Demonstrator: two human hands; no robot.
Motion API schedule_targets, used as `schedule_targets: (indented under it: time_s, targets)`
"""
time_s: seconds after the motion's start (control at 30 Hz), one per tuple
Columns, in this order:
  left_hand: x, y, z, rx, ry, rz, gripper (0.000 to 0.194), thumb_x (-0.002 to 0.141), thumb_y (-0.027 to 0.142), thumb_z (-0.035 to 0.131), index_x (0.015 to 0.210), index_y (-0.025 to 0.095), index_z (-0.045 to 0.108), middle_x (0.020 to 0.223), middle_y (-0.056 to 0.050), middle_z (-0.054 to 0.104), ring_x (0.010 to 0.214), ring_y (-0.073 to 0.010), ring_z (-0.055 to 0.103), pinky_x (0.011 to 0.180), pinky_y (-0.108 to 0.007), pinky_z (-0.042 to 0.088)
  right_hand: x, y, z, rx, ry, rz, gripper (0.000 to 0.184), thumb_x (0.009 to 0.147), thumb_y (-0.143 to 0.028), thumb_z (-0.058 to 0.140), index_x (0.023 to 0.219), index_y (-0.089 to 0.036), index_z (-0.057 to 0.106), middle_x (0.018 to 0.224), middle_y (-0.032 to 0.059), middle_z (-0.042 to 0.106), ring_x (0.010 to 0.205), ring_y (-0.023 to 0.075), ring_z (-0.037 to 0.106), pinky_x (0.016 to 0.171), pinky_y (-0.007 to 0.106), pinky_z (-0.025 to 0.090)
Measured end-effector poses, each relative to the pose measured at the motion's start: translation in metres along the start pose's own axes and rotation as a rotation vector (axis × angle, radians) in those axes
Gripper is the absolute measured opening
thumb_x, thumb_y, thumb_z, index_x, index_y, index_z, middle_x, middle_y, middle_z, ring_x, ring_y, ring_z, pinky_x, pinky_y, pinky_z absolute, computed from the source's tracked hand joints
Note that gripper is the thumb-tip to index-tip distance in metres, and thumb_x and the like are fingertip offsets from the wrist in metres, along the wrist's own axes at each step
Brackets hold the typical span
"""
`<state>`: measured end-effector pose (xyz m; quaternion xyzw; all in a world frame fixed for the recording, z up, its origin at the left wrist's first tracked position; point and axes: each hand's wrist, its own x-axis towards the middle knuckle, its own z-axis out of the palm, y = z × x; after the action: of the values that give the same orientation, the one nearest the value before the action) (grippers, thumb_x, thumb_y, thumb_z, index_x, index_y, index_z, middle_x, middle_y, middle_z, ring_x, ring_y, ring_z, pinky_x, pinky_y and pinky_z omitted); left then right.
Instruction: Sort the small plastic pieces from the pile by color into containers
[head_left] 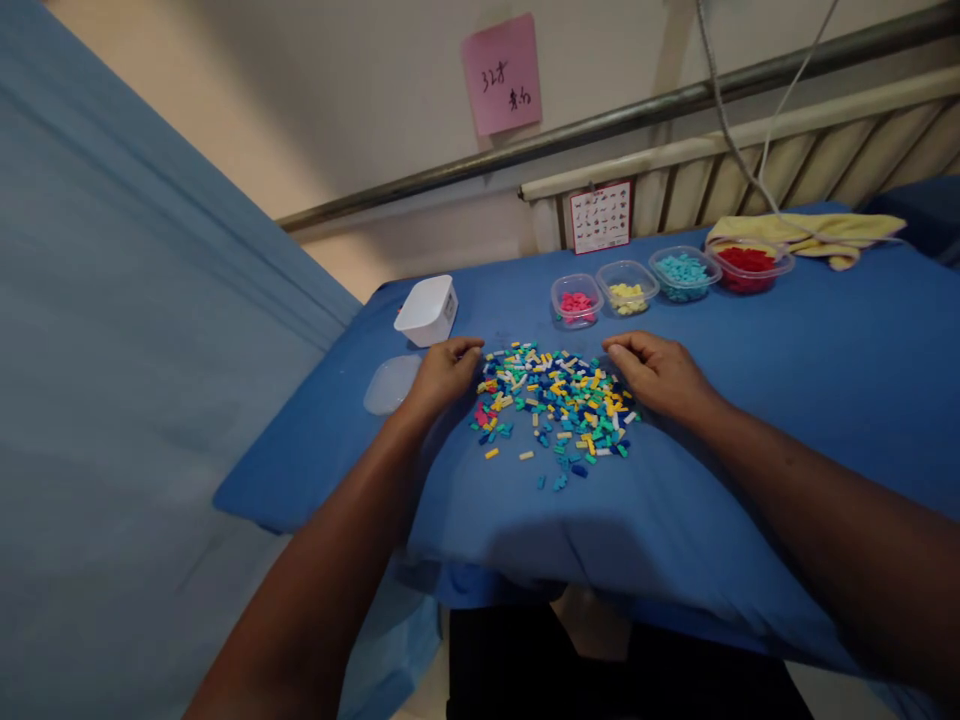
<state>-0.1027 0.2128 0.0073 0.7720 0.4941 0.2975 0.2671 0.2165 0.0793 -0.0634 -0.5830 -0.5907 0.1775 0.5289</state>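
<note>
A heap of small bricks point(559, 405) in yellow, blue, teal, white and pink lies on the blue cloth of the table point(787, 400). My left hand point(444, 372) rests at the heap's left edge with its fingers curled inward. At the right edge sits my right hand point(660, 375), fingers likewise bent and touching the outer bricks. Whether either hand holds a brick is hidden under the fingers.
Clear tubs stand in a row behind the heap: pink bricks point(577, 301), yellow point(627, 288), teal point(684, 272), red point(748, 265). A white box point(427, 310) and a clear lid point(391, 384) lie at the left. A yellow cloth point(817, 235) lies far right. Blue fabric point(135, 330) hangs at the left.
</note>
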Motion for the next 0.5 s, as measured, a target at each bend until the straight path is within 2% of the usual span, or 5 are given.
schedule_targets:
  time_s: [0.13,0.27,0.33,0.4,0.5]
  targets:
    - [-0.029,-0.002,-0.014,0.233,-0.057,0.114,0.030,0.095,0.034,0.066,0.113,0.020,0.085,0.119,-0.011,0.081,0.111,-0.0277,0.073,0.102,-0.038,0.054,-0.011,-0.017,0.006,0.075,-0.151,-0.081,0.029,0.102,-0.038,0.062,0.118,-0.026,0.084,0.122,0.0086,0.082,0.111,0.0287,0.076,0.100,0.046,0.059]
    - [-0.037,0.006,-0.010,0.440,-0.243,0.271,0.026,0.100,0.030,0.062,0.109,0.022,0.085,0.113,-0.009,0.080,0.109,-0.0256,0.072,0.098,-0.037,0.055,-0.021,-0.034,0.004,0.098,-0.268,0.019,0.040,0.105,-0.045,0.057,0.125,-0.021,0.083,0.106,0.0089,0.084,0.090,0.0259,0.076,0.083,0.041,0.061]
    - [-0.037,0.009,-0.007,0.560,-0.300,0.328,0.024,0.099,0.024,0.061,0.106,0.023,0.085,0.111,-0.009,0.078,0.108,-0.0249,0.071,0.095,-0.035,0.055,-0.021,-0.035,0.001,0.093,-0.245,0.075,0.042,0.105,-0.048,0.057,0.121,-0.020,0.083,0.102,0.0087,0.084,0.086,0.0256,0.075,0.079,0.040,0.059]
    - [-0.037,0.011,-0.004,0.651,-0.306,0.357,0.023,0.098,0.022,0.063,0.104,0.024,0.084,0.113,-0.009,0.077,0.108,-0.0249,0.070,0.092,-0.034,0.055,-0.020,-0.031,-0.001,0.098,-0.188,0.112,0.041,0.103,-0.050,0.059,0.115,-0.020,0.084,0.104,0.0089,0.084,0.089,0.0267,0.075,0.081,0.039,0.058]
    - [-0.037,0.011,-0.004,0.662,-0.321,0.408,0.021,0.098,0.023,0.064,0.102,0.024,0.084,0.111,-0.009,0.077,0.106,-0.0248,0.071,0.090,-0.034,0.054,-0.018,-0.025,-0.002,0.122,-0.145,0.156,0.040,0.101,-0.053,0.062,0.109,-0.021,0.084,0.103,0.0090,0.084,0.092,0.0276,0.074,0.079,0.039,0.057]
